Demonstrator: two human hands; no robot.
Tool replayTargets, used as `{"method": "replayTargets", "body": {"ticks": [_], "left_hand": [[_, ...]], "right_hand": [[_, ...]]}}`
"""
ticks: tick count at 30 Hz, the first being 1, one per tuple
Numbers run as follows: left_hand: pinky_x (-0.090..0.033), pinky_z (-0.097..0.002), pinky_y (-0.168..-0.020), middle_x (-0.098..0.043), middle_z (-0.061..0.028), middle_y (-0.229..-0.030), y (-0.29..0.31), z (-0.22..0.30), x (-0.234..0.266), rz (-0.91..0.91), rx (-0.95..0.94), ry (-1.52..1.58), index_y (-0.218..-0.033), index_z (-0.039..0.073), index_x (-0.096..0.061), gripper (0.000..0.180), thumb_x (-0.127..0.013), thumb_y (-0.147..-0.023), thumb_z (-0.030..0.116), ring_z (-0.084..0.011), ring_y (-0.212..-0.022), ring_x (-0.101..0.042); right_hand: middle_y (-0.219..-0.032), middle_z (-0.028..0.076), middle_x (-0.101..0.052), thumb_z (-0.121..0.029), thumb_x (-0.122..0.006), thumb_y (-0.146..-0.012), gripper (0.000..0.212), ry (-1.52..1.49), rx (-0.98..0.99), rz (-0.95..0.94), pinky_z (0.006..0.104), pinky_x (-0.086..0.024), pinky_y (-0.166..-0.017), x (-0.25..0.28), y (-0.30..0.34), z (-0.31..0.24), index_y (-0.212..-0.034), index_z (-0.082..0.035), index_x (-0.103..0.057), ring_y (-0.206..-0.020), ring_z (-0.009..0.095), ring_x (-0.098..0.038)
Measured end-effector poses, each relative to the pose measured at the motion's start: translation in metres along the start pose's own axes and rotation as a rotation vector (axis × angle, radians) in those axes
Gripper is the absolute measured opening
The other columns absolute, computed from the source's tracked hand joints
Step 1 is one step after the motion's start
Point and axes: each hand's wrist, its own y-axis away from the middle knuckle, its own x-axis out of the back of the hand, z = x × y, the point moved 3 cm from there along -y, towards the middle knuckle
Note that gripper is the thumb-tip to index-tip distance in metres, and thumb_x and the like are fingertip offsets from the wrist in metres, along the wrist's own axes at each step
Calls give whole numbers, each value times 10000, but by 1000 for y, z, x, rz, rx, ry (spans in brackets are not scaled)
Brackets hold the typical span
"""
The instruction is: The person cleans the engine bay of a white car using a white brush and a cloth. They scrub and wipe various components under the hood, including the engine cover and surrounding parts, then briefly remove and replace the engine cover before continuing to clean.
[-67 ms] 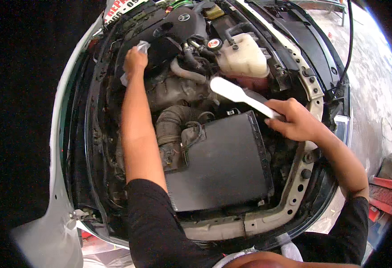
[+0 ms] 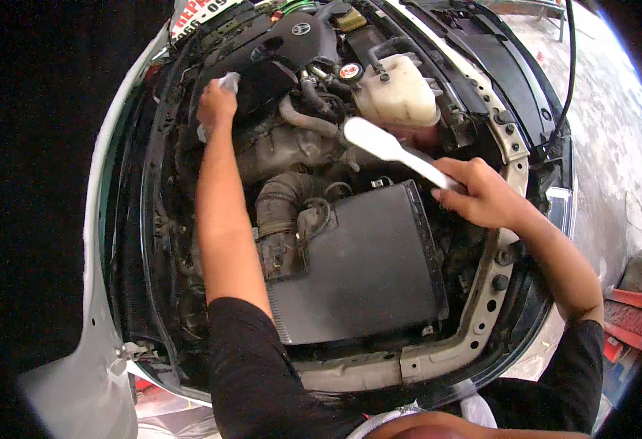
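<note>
Out at the far left of the engine bay, my left hand [image 2: 217, 106] is closed round a crumpled pale cloth [image 2: 228, 82], at the edge of the black engine cover [image 2: 262, 88]. Part of the cloth pokes out below the fingers. My right hand [image 2: 482, 192] grips the handle of a white brush [image 2: 376, 140], its broad flat back turned up. The brush head hangs over the engine, near a grey hose [image 2: 306, 119] and below the whitish coolant tank [image 2: 398, 95]. Any bristles are hidden underneath.
A flat black air filter box [image 2: 357, 271] with a ribbed intake hose [image 2: 280, 205] fills the near middle. Beyond the tank runs a beige metal frame rail [image 2: 507, 139]. A thin black prop rod [image 2: 571, 80] rises at the right. Red items [image 2: 632, 318] lie outside the car.
My left hand with the cloth has shifted slightly left and nearer. The brush head has tipped up a little in my right hand.
</note>
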Motion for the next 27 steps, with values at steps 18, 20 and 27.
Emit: {"method": "replayTargets", "body": {"ticks": [18,20,27], "left_hand": [[-565,-423,-832,-733,-172,-1066,277,-107,334,154,-424,56,-1136,17,-701,239,-597,-934,92,-371,-943,-723],[-558,-409,-854,-736,-177,-1079,299,-135,334,130,-309,102,-1144,-1,-698,242,-594,-952,101,-348,-958,-726],[-553,-399,-842,-738,-176,-1026,305,-156,300,217,-235,261,-1115,-37,-693,245,-601,-929,93,-320,-915,-725]], "right_hand": [[-1047,256,-723,-212,-631,-937,351,693,211,259,525,-552,-866,-8,-262,-17,-1270,-158,-728,-964,446,-697],[-1043,244,-731,-226,-629,-929,328,741,285,223,517,-561,-877,-29,-299,-16,-1225,-144,-746,-967,442,-705],[-736,97,-690,-131,-601,-901,165,1508,790,312,428,-495,-577,-31,-478,41,-837,-61,-736,-637,279,-656]]}}
